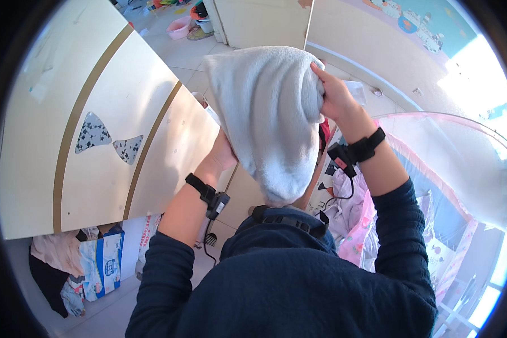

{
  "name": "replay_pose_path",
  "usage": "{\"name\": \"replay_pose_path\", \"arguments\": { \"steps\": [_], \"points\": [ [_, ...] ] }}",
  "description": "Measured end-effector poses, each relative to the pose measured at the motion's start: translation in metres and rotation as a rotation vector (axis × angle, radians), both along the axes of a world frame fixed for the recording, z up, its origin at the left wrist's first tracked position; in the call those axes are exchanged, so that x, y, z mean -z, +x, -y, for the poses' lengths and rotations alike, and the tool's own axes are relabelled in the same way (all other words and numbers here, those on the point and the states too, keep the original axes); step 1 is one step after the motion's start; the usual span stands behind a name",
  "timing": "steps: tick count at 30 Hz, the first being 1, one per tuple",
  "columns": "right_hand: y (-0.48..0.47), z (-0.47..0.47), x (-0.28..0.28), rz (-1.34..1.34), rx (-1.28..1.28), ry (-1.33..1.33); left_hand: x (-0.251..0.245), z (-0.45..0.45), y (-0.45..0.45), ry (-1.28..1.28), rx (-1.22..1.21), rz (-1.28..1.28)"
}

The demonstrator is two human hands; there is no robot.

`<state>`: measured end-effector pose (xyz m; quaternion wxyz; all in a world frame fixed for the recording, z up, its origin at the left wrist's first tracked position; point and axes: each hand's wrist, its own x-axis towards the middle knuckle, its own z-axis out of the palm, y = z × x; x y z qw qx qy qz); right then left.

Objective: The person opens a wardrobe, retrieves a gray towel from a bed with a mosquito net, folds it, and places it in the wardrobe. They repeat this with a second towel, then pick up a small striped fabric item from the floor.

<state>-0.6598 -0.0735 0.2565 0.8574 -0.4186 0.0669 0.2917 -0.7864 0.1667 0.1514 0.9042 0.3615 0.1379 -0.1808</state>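
Note:
A pale grey plush cloth [270, 114] hangs in soft folds in front of my body, held up between both hands. My right hand [336, 93] grips its upper right edge, with the thumb lying on the near side. At the lower left edge, my left hand [224, 154] has hold of the cloth; most of its fingers are hidden behind the fabric. The cloth's lower end reaches down to my waist. Each wrist wears a black strap with a small device and a cable.
A white wardrobe [97, 181] with brown strips stands at left. Clothes [55, 253] and a blue-and-white box [105, 266] sit beneath its edge. To the right is a bed with rumpled bedding [350, 203] and a pink-edged mosquito net [431, 143]. A pink basin [179, 28] lies on the far floor.

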Motion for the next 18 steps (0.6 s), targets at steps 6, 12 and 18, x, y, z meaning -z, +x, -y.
{"name": "replay_pose_path", "arguments": {
  "steps": [6,12,18],
  "points": [
    [0.028,0.029,0.037,-0.022,-0.001,0.074,-0.02,0.013,-0.021,-0.007,0.267,0.052],
    [-0.012,0.051,0.091,-0.018,-0.477,-0.134,-0.045,0.025,-0.014,0.146,0.141,0.006],
    [-0.045,0.047,0.106,-0.014,-0.394,0.114,-0.049,0.014,0.008,0.023,-0.017,-0.084]
  ]
}}
